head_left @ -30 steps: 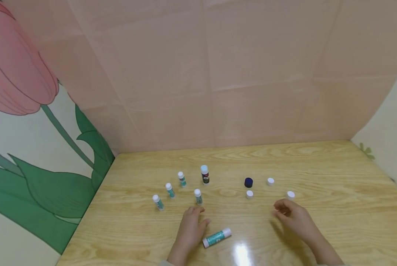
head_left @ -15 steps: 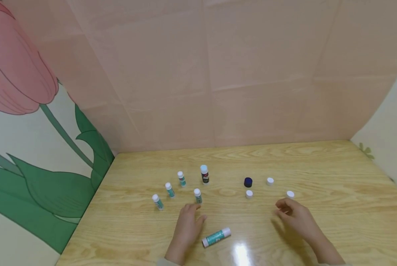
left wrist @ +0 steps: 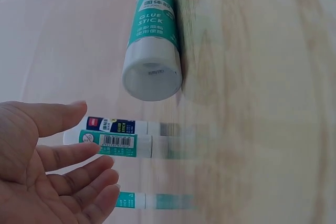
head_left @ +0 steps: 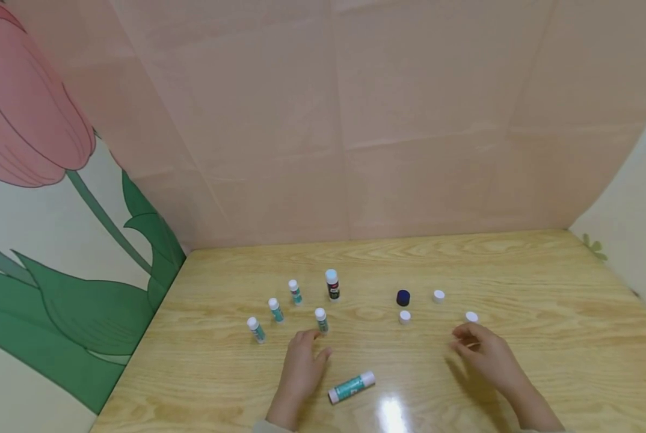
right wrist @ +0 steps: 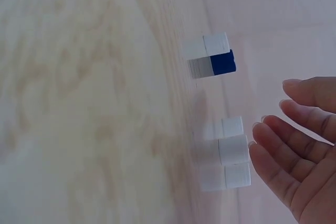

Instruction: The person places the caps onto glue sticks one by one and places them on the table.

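With fingers apart, the left hand is apparently reaching for an upright, teal-and-white cylindrical glue stick on the wood-grain worktop, a grasp requiring finger closure, while the empty, loosely curled right hand is hovering near a round white cap.

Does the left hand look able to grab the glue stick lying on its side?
Probably yes. The lying glue stick is beside the left hand, on its thumb side; that hand appears to hold nothing, and nothing shows between them.
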Demonstrator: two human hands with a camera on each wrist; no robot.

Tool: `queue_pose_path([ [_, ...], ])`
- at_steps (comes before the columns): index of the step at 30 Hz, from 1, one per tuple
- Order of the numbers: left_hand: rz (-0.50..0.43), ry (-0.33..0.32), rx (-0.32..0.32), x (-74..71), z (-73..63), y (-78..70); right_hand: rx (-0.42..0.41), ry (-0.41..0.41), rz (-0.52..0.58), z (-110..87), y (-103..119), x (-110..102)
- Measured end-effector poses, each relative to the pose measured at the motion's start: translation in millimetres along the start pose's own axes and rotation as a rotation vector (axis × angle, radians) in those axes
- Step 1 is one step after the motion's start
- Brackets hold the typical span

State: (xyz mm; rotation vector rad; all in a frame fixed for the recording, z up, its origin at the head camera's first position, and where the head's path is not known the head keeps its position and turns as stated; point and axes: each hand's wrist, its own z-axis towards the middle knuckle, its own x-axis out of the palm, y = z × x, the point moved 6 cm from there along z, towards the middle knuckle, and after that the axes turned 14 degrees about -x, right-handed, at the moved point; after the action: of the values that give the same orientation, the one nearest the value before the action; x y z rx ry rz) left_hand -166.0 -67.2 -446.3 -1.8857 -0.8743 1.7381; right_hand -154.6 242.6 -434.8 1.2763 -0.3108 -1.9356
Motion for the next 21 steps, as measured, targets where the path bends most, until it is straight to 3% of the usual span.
queue_pose_path([
  [9, -0.019, -0.009, -0.038, -1.4, 2.5, 2.1, 0.013, -0.008, 0.001, -1.3, -4.2, -1.8],
  [15, -0.041, -0.01, -0.02, -4.7, 2.8, 2.7, 0.034, 0.009, 0.0, -2.6, -7.7, -1.6],
  [21, -0.036, -0.014, -0.004, -5.9, 4.3, 1.9, 0.0, -0.007, -0.003, -1.4, -8.3, -3.7],
])
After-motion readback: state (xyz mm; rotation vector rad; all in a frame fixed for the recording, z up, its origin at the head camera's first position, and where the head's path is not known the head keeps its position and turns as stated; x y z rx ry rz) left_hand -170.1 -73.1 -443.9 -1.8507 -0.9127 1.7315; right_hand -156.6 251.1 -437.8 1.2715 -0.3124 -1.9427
